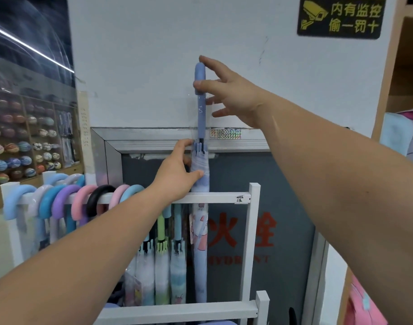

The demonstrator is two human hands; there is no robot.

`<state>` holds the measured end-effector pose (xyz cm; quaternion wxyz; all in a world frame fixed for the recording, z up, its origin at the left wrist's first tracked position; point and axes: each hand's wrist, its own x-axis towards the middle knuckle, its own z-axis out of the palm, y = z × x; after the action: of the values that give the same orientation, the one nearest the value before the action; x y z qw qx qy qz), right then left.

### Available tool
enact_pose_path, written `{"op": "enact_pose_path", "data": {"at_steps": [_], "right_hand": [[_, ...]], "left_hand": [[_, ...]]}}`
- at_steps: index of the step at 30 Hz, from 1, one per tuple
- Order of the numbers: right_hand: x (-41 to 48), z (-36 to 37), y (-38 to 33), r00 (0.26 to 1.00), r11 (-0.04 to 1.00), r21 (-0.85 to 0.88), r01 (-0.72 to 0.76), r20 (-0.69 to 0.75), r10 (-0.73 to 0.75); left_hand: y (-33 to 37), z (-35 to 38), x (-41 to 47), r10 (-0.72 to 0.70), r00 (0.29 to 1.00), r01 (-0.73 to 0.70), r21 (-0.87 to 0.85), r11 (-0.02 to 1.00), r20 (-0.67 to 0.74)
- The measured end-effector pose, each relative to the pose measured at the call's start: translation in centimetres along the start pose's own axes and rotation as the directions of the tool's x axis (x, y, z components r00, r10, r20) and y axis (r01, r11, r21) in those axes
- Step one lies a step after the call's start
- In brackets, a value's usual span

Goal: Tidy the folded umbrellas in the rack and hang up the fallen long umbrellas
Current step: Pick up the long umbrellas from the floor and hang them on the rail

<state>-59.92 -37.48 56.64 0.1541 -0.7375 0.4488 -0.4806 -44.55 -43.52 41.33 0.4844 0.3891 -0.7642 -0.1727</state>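
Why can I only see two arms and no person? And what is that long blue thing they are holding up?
The camera sits on the person's head and looks forward and down, so this one picture shows only their arms. There is no machine here, just bare hands. The long blue thing is a closed long umbrella, held upright in front of a white wall. The left hand grips its folded cloth. The right hand pinches its handle at the top with thumb and forefinger. Below stands a white rack. Other umbrellas hang from its rail by curved handles in blue, purple, pink and black.
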Motion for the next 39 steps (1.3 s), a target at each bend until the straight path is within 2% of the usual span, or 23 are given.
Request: {"op": "enact_pose_path", "data": {"at_steps": [9,13,16,19,28,33,39], "right_hand": [[-1.0,0.6,2.4,0.997,0.975,0.221,0.026,-0.072,-0.01],[-1.5,1.2,3.6,0.994,0.971,0.238,0.025,-0.108,0.001],[-2.0,1.6,4.4,0.997,0.977,0.215,0.004,-0.078,0.013],[-2.9,3.0,5.5,1.0,0.988,0.155,-0.021,-0.007,0.023],[-6.5,6.4,10.4,0.994,0.992,0.102,-0.07,0.086,0.061],[-7.2,7.2,12.2,0.988,0.994,-0.067,-0.082,0.125,0.09],[-7.1,8.1,12.7,0.956,0.971,-0.225,-0.084,0.256,0.142]], "left_hand": [[-0.2,-0.5,-0.8,0.02,0.992,-0.042,0.175,0.984,0.123],[-0.8,-1.4,-1.3,0.014,0.976,-0.071,0.252,0.965,0.219],[-1.5,-2.7,-1.8,0.007,0.967,-0.114,0.406,0.907,0.255],[-2.0,-3.8,-2.5,-0.014,0.961,-0.127,0.485,0.865,0.278],[-1.5,-5.7,-4.5,-0.075,0.935,-0.136,0.543,0.828,0.348],[-1.8,-6.4,-4.1,-0.116,0.891,-0.18,0.576,0.798,0.439],[-2.8,-6.2,-3.8,-0.1,0.899,-0.178,0.566,0.805,0.426]]}}
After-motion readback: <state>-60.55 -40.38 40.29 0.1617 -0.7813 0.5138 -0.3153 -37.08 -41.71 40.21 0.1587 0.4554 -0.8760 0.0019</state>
